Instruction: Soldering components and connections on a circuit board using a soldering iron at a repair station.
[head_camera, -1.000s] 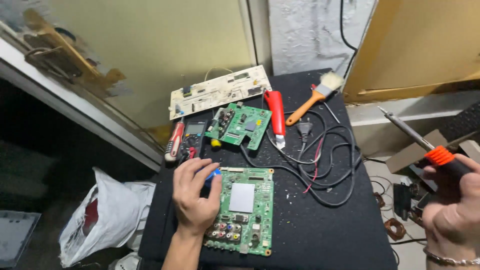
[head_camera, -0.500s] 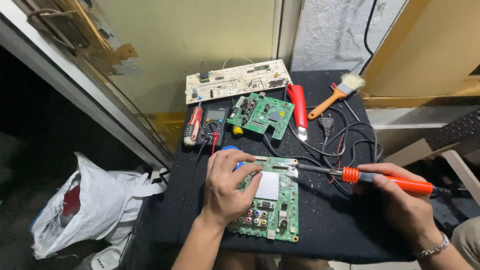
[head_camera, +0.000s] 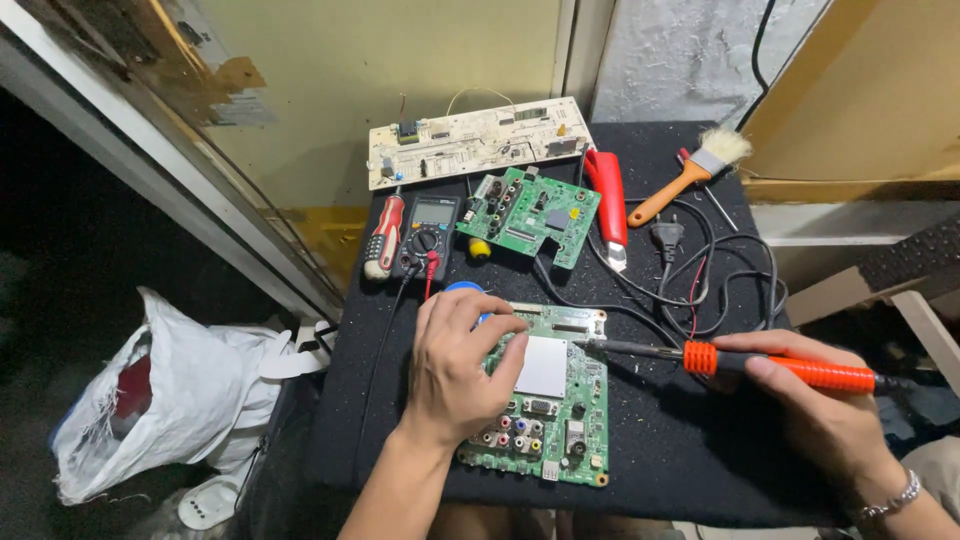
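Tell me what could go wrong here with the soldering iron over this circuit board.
The soldering iron tip lies close to the left hand's fingers on the green board, so a slip might burn them. The loose black cables beside the right hand could snag the iron.

The left hand (head_camera: 455, 360) comes in from the near edge on a bare forearm, palm down, fingers (head_camera: 500, 330) curled and pointing right and far, thumb tucked toward the far side. The right hand (head_camera: 815, 400) enters from the near right, wrist banded, its fingers closed in a pen-like grip, thumb on top, knuckles facing left.
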